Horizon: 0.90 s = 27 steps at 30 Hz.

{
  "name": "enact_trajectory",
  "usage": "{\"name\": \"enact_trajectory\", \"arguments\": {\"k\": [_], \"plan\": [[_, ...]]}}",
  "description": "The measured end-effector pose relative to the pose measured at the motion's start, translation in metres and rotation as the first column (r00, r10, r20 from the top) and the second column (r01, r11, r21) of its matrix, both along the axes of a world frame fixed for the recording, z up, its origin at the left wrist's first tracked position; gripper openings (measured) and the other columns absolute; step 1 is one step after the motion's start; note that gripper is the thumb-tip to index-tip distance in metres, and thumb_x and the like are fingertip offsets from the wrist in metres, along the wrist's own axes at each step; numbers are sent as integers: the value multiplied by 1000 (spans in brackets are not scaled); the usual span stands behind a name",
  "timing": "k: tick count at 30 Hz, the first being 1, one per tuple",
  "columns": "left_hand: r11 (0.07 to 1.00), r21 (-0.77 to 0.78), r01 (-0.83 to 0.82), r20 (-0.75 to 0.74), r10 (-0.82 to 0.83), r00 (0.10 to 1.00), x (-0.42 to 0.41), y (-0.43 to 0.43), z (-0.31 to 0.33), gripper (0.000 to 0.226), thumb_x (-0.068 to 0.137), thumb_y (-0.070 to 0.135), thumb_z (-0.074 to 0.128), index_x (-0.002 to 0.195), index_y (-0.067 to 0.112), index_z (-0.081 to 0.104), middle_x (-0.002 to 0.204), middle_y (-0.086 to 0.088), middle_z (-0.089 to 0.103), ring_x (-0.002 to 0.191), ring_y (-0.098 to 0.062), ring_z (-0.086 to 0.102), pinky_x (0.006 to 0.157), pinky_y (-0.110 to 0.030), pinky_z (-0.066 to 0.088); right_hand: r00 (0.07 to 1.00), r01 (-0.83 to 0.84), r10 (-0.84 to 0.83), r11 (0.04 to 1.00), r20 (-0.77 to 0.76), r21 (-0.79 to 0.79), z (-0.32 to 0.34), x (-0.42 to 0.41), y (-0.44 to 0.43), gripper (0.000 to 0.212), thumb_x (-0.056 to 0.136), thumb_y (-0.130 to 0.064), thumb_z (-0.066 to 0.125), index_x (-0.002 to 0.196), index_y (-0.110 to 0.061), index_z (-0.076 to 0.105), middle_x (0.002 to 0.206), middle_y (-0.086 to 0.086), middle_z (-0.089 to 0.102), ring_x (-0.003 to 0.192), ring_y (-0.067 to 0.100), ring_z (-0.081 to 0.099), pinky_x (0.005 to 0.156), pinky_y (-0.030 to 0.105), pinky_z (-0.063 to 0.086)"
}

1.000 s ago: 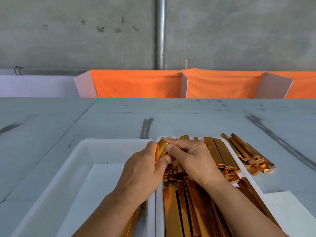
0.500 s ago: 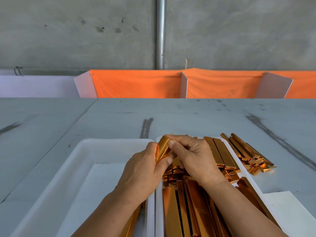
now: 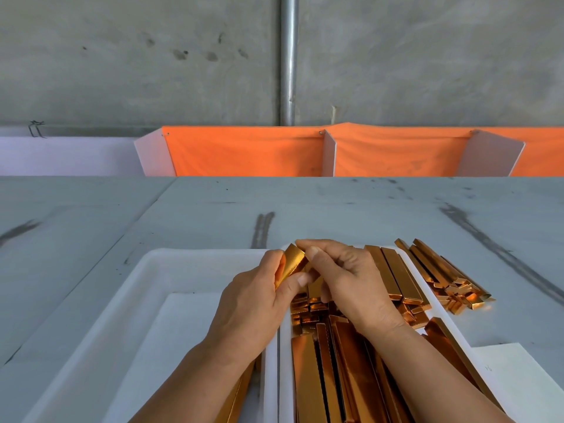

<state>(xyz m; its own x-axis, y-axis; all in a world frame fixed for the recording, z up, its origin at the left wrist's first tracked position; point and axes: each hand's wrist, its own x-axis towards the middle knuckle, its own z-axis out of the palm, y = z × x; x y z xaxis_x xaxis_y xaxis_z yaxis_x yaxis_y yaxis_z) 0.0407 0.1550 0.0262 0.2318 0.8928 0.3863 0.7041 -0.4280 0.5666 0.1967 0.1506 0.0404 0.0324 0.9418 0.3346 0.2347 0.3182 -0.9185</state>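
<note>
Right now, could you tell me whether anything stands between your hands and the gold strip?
Nothing visible does: the left hand and the right hand both pinch the gold strip directly, with no other piece between fingers and strip.

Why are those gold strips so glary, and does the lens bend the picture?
Head view: soft, even light, no hard shadows; the mirror-like strips in the right tray and the loose pile on the table throw orange glare. Pipe and table edge look straight, so little bending. The gold strip the left hand and right hand pinch is sharp.
</note>
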Motion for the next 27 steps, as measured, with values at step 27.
{"name": "enact_trajectory", "arguments": {"k": [27], "plan": [[982, 142, 128, -116, -112, 987, -2, -1, -2, 64, 84, 72, 29, 138, 39, 37, 93, 18, 57, 87, -3, 59, 78, -23, 53, 824, -353, 146, 888, -547, -294, 11, 10, 6, 19, 78, -18, 73, 88, -4, 65, 57, 7, 57, 47, 12, 48, 39, 19, 43]]}}
